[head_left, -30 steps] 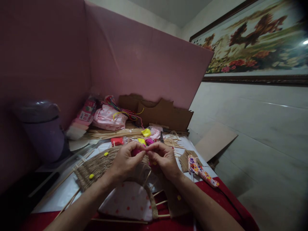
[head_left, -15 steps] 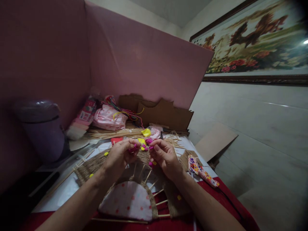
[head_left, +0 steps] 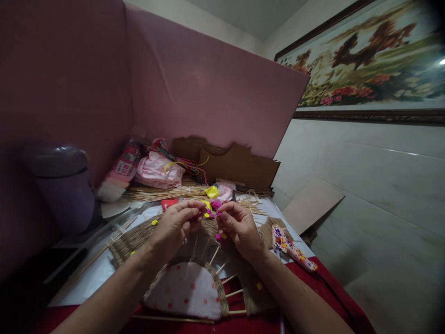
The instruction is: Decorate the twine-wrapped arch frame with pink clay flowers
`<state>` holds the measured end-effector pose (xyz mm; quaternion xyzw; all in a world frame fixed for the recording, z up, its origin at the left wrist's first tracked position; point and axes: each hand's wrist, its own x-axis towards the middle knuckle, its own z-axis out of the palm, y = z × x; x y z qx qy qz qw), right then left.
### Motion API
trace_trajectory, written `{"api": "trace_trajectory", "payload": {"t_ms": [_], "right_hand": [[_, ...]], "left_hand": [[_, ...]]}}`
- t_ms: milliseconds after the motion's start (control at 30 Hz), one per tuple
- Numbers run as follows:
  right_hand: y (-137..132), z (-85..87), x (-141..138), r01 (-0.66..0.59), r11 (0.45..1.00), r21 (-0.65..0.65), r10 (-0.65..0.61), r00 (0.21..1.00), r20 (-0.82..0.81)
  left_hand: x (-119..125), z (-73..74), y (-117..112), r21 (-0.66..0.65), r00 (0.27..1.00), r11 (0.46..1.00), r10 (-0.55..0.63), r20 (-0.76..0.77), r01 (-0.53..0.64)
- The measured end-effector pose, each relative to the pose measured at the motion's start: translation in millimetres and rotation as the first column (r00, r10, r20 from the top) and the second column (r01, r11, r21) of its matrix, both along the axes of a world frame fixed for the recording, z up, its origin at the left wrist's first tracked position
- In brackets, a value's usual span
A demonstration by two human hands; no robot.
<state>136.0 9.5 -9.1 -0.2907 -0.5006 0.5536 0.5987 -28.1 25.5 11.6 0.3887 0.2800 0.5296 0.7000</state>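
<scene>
My left hand [head_left: 179, 222] is closed in a pinch on a bit of magenta modelling clay, mostly hidden by the fingers. Close by on the right, my right hand [head_left: 239, 227] pinches a small magenta clay piece [head_left: 219, 214] between thumb and fingertips. Both are held above a fan-shaped piece of woven twine and sticks [head_left: 139, 239], dotted with yellow clay bits [head_left: 154, 223]. White fabric with red dots [head_left: 184, 290] fills its inner half-circle. Just beyond my fingertips lie a magenta clay lump [head_left: 216, 204] and a yellow clay lump [head_left: 212, 191].
A patterned hot glue gun [head_left: 294, 250] with a cord rests at right on the red cloth [head_left: 333, 283]. Thin sticks [head_left: 156, 192], dotted fabric [head_left: 160, 170] and torn cardboard [head_left: 238, 164] are at the back. A purple bin [head_left: 67, 199] stands at left.
My left fingers have closed further over the magenta clay, which shows less now. The left fingertips are slightly nearer the right hand, which keeps its pinch in nearly the same place.
</scene>
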Motion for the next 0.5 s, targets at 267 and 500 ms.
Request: {"api": "trace_trajectory", "payload": {"t_ms": [267,500], "right_hand": [[1.7,-0.6,1.1,-0.047,0.999,0.022,0.046,0.999,0.024],[0.4,0.3,-0.2,-0.071,0.997,-0.021,0.071,0.997,0.021]], "left_hand": [[-0.3,-3.4,1.3,0.019,0.998,0.999,-0.043,-0.049,0.044],[1.8,-3.4,0.5,0.009,0.995,0.996,-0.086,-0.045,0.086]]}}
